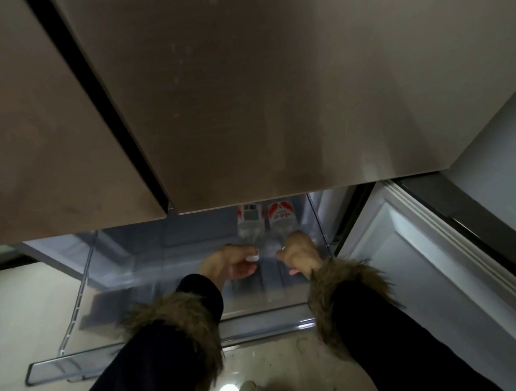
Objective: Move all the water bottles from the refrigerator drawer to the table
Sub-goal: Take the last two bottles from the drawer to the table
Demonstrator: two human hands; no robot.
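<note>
A clear plastic refrigerator drawer (76,297) is pulled out below the closed grey doors. At its back right lie two water bottles with red and white labels, the left bottle (250,218) and the right bottle (280,216), their necks pointing toward me. My left hand (229,264) reaches into the drawer and sits at the neck end of the left bottle, fingers curled. My right hand (301,252) is curled over the neck end of the right bottle. The frame is blurred, so whether either hand has closed on its bottle is unclear. The table is out of view.
The upper refrigerator doors (245,91) hang over the back of the drawer and hide the bottles' far ends. An open lower door (433,261) stands at the right. Pale glossy floor (278,370) lies under the drawer front.
</note>
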